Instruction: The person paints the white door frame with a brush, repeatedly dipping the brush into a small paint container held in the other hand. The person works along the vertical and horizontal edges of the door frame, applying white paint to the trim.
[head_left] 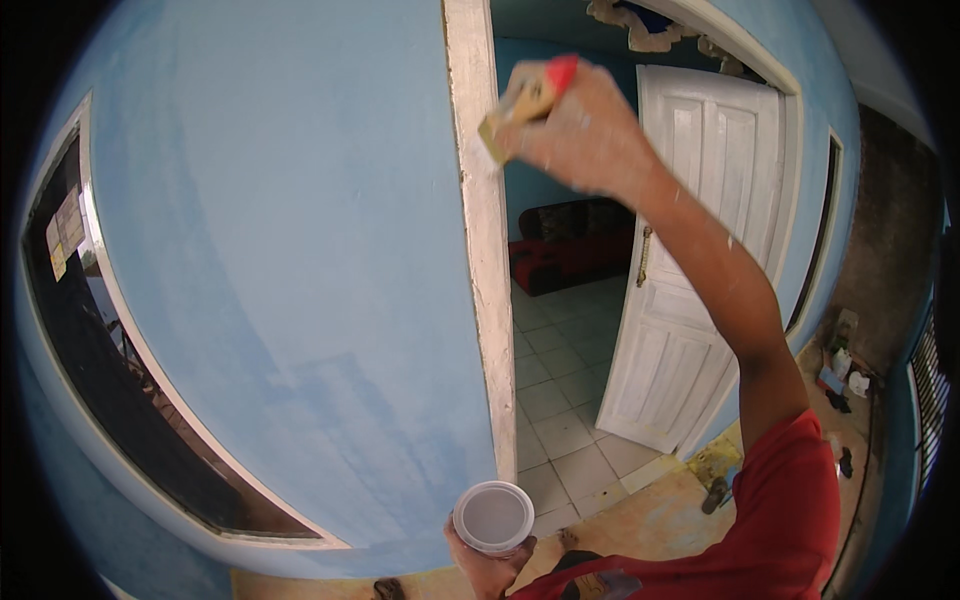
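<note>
My right hand [585, 130] is raised to the upper part of the white door frame [470, 200], closed round a paintbrush [528, 103] with a wooden handle and a red end. The bristles point down and left, at the frame's face; whether they touch it I cannot tell. White specks mark the hand and forearm. Low in front of me, my left hand [487, 568] grips a round plastic tub [493, 517] from below. Its inside looks pale grey-white.
A white panelled door [690, 250] stands ajar into a tiled room with a dark red sofa [575, 245]. Blue wall [320, 250] and a dark window [140, 360] lie left. Sandals [715, 495] and assorted items [843, 365] are on the floor at right.
</note>
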